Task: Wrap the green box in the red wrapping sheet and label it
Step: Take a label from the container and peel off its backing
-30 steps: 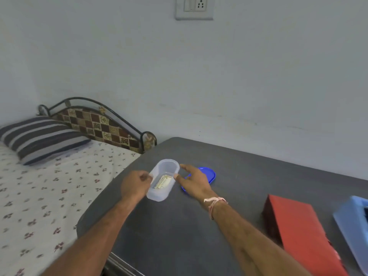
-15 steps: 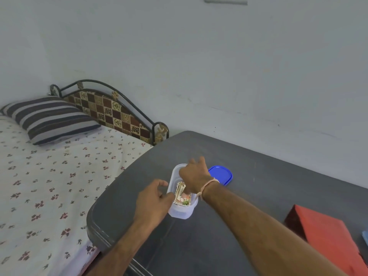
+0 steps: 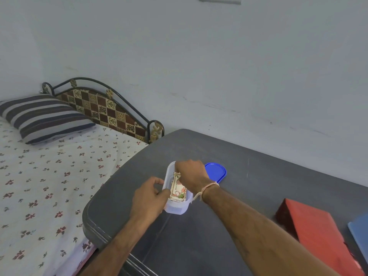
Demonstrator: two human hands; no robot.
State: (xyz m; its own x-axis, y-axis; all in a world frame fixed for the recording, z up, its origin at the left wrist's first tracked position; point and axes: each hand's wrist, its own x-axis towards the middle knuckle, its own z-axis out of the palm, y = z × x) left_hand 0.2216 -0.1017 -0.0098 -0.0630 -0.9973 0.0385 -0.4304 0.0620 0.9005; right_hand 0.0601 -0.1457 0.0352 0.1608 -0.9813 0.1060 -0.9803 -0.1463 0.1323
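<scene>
My left hand grips the clear container while my right hand, beside it a second ago, now reaches inside and pinches the label stack, readying labelling of the red-wrapped box at 4 o'clock on the tabletop.

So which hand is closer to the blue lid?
Right. The right hand reaches into the clear container, just beside the blue lid. The left hand holds the container's other side, farther from the lid.
</scene>
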